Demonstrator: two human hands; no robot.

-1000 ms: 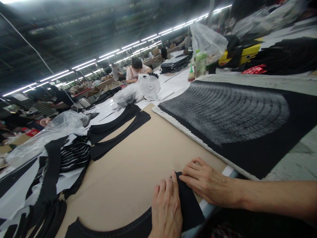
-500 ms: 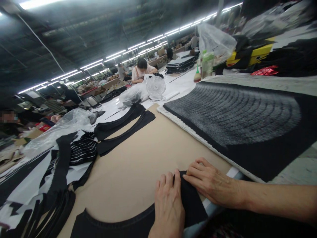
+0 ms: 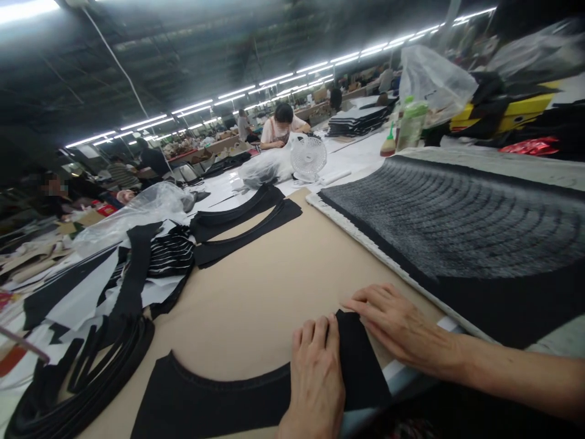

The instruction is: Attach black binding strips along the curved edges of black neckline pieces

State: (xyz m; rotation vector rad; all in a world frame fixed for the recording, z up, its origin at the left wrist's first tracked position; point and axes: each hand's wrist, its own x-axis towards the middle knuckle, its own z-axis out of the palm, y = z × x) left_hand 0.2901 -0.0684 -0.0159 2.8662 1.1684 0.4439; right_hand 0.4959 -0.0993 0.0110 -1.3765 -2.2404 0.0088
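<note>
A curved black fabric piece lies along the near edge of the tan board, its inner edge an arc with a narrow turned or layered rim. My left hand rests flat across its right part, fingers stretched forward and lying side by side. Just to the right, my right hand is at the piece's upper right corner, its fingers extended and the fingertips at or just beyond that corner. The thumb's underside is hidden, and I see nothing held in this hand.
Two curved black pieces lie at the board's far end. Black strips are heaped at left. A pale-edged panel with textured dark cloth covers the right. Behind stand a white fan, a green-capped bottle and a seated person.
My right hand's fingers have straightened and shifted slightly off the fabric's corner, which shows more now. My left hand stays on the piece. The view has swung a little left.
</note>
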